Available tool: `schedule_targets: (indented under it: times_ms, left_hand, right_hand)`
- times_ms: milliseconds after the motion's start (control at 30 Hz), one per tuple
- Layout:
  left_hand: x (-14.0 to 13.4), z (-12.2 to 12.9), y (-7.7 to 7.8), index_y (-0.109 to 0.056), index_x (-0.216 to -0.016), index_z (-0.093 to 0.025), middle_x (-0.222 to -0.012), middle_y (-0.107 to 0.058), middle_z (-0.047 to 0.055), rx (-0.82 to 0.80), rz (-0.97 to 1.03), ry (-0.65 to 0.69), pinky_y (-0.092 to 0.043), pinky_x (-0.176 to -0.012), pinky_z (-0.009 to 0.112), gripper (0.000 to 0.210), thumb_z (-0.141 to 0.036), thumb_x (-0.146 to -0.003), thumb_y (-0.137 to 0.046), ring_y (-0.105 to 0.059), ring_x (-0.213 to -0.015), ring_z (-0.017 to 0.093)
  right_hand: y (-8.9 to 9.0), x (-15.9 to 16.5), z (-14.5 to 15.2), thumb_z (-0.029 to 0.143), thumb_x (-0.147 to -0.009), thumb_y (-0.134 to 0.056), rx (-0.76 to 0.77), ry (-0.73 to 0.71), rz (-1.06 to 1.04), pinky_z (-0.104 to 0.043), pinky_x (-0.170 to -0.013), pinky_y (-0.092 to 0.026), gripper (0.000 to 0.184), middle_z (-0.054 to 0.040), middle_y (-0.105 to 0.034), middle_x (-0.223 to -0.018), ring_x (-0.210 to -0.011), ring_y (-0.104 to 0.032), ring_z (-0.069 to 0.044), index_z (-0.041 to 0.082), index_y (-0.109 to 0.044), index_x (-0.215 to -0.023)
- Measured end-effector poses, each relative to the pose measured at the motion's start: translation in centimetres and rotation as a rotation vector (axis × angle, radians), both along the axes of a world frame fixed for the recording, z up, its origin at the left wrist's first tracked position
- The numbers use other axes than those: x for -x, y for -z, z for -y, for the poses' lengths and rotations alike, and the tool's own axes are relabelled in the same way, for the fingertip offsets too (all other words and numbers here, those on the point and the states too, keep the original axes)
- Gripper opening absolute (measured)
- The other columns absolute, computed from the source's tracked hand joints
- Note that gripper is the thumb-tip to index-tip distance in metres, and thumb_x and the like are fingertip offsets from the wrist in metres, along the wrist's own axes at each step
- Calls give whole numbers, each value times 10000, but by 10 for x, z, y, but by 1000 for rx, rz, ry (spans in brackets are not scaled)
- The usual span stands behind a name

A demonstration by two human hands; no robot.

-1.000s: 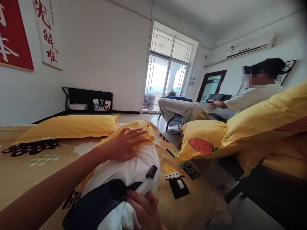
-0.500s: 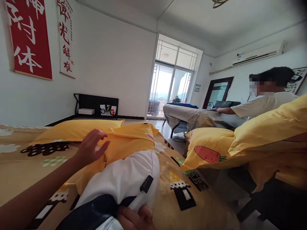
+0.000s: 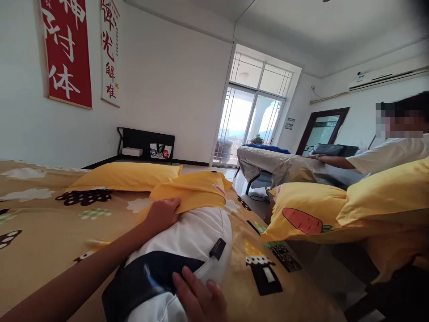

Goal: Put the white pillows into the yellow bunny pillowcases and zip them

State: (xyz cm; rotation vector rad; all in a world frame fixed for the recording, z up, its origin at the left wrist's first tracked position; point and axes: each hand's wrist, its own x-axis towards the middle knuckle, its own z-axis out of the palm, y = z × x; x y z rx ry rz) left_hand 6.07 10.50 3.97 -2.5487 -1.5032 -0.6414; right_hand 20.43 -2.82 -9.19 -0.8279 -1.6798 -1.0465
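Note:
A white pillow [image 3: 197, 232] with a dark blue band and a small black tag lies on the patterned bedspread in front of me. Its far part is inside a yellow pillowcase [image 3: 196, 185], while the near part is bare. My left hand [image 3: 164, 217] has its fingers curled over the left side of the pillowcase's edge, gripping the cloth. Lower down, my right hand [image 3: 201, 293] rests on the near right side of the pillow beside the dark band, its fingers apart. The thumb of my left hand is hidden.
The patterned bedspread [image 3: 43, 250] covers the bed. Another yellow pillow [image 3: 130, 175] lies behind. At right are yellow pillows with a carrot print [image 3: 308, 205]. A person in a white top [image 3: 395, 154] is by a plastic-covered table [image 3: 264, 158]. A low black bench [image 3: 144, 138] stands by the wall.
My left hand came down from above the cloth and took hold of the pillowcase's edge. My right hand let go of the pillow's side and its fingers spread. The view turned left.

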Motion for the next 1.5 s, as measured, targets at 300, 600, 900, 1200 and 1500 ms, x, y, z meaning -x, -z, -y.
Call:
schedule_targets:
  times_ms: [300, 600, 900, 1200, 1500]
  left_hand:
    - [-1, 16, -12, -362, -504, -164, -533, -280, -33, 202, 713, 219, -209, -493, 221, 467, -562, -699, -509, -284, -538, 84]
    - [13, 28, -9, -317, -471, -166, -451, -253, -46, -243, 592, 123, -221, -465, 212, 406, -373, -767, -502, -263, -457, 68]
    - [41, 37, 46, -509, -727, -170, -616, -537, 33, -802, 174, 32, -381, -620, 289, 157, -161, -868, -442, -517, -616, 177]
    - [56, 40, 27, -480, -617, -174, -541, -513, -14, -496, 448, -6, -348, -582, 254, 292, -282, -886, -448, -471, -543, 124]
    - [38, 55, 21, -463, -624, -184, -562, -541, -4, -501, 478, -27, -349, -602, 266, 358, -288, -956, -376, -476, -561, 131]
  right_hand:
    - [-111, -34, -20, 569, -788, -532, 599, 125, 255, -424, -778, -398, 643, -83, -684, -881, -763, -638, -262, 280, -497, -1361]
    - [-167, 16, -97, 303, -826, -534, 965, 259, 252, -322, -647, -413, 248, -109, -718, -867, -793, -658, -248, 193, -716, -953]
    - [-112, 8, -100, 303, -863, -532, 352, -22, 286, -351, -799, -396, 217, -83, -681, -930, -888, -602, -218, 184, -686, -959]
    - [-74, -23, -58, 474, -875, -553, 443, -247, 29, -461, -978, -397, 681, -140, -399, -1446, -1274, -411, -310, 236, -329, -1473]
    - [-102, 49, -120, 339, -889, -535, 589, -178, 329, -391, -882, -459, 311, -93, -648, -1094, -999, -535, -244, 195, -619, -1152]
